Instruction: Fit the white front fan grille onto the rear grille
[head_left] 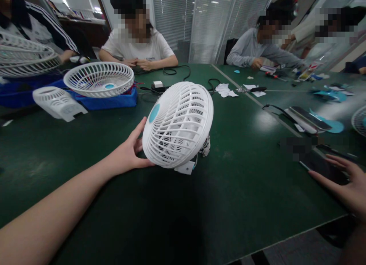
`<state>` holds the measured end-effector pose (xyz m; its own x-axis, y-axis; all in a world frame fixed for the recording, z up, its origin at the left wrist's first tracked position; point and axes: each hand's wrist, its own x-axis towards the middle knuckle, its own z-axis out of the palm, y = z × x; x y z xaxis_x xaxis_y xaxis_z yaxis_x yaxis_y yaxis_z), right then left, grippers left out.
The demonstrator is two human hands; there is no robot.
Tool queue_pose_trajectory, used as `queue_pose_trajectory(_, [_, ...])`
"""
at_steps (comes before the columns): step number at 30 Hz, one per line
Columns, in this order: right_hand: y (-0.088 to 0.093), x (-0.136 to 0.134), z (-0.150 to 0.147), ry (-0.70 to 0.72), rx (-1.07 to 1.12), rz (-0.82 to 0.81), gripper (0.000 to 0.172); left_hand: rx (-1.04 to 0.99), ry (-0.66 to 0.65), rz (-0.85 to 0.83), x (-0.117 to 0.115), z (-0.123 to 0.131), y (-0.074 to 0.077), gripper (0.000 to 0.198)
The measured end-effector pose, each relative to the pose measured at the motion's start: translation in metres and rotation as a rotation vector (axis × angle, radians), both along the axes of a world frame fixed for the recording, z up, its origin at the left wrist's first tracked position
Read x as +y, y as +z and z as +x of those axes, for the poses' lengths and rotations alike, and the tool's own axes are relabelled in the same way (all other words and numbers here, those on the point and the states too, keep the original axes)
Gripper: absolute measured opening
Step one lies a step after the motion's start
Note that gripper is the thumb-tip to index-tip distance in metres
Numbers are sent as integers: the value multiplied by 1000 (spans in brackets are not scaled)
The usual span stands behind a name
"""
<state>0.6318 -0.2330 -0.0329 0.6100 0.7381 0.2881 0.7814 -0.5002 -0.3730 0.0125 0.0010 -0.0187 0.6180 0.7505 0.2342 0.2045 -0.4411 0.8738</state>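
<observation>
A white fan head [177,124] with a round cage and a teal centre cap rests tilted on the dark green table [114,204]. My left hand [130,152] is open, its fingers spread against the cage's lower left rim. My right hand [344,185] lies at the table's right edge, fingers stretched out flat on a dark phone [323,168]. Loose wires and a small white bracket [187,168] show under the fan.
A white grille [98,78] sits on a blue tray [114,101], with a white fan housing [58,103] beside it. Other people sit along the far side. Cables, a charger [158,84], paper scraps, tools and teal parts lie at the back and right.
</observation>
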Motion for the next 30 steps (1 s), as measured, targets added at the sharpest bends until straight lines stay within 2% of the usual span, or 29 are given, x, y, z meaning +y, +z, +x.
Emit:
queue_pose_trajectory(5, [5,1,-9,-43,1,21,92,-31,-43,16,0,2,5,122])
queue_pose_trajectory(12, [7,1,-13,-51,-43,19,91,23,-5,82,-8,5,11,124])
queue_pose_trajectory(17, [12,2,-18,-31,-87,20,91,3,22,113,-11,7,9,119])
queue_pose_trajectory(20, [13,2,-20,-25,-130,10,92,-23,26,72,-9,7,8,120])
queue_pose_trajectory(30, [9,-1,-15,27,-256,27,89,-89,70,82,-13,21,1,122])
